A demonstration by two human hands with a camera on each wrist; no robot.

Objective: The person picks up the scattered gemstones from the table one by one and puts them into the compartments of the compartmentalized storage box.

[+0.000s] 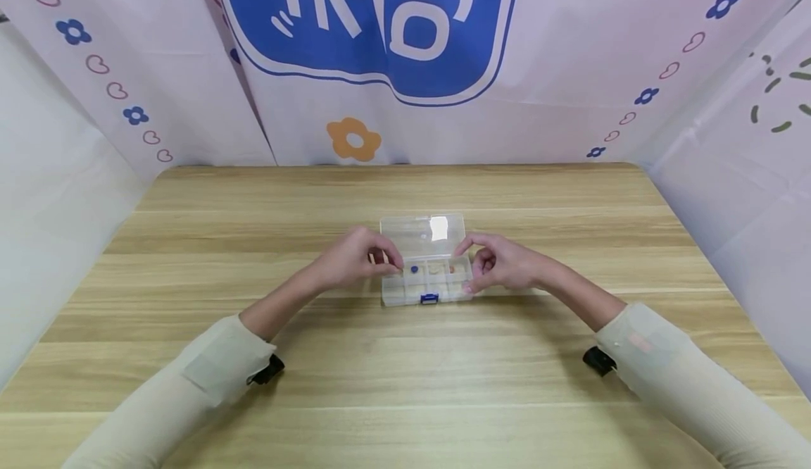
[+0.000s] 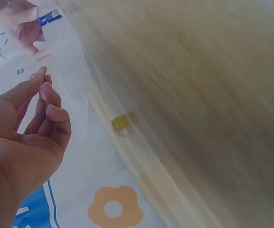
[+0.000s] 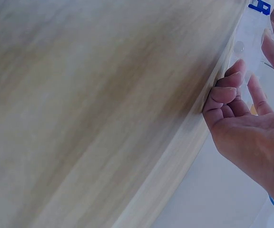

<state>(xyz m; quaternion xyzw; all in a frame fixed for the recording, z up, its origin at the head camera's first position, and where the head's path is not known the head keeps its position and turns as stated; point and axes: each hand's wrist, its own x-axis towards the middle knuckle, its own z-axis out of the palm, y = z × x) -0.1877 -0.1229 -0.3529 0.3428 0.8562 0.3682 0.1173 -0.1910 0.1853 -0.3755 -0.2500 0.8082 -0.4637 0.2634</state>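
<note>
**Both Hands at Open Compartment Box, Table Centre**

Left hand (image 1: pixel 355 258): fingers curled, fingertips pinched together at left end of clear plastic compartment box (image 1: pixel 427 287). Item between fingertips, if any: cannot tell. Contact with box wall: cannot tell.

Right hand (image 1: pixel 500 263): fingers curled, thumb and forefinger raised over right end of box, lower fingertips touching right wall. Pinched item: cannot tell.

Box: resting flat at centre of wooden table (image 1: pixel 405 384), between both hands. Lid (image 1: pixel 423 235) open, folded back to far side. Blue latch (image 1: pixel 429 298) on near wall. Compartments in a row; small blue piece (image 1: pixel 415 269) in one left of centre, pale pieces in the next compartments to the right.

Surroundings: printed cloth backdrop (image 1: pixel 380 53) behind table. Cream sleeves on both forearms.
</note>
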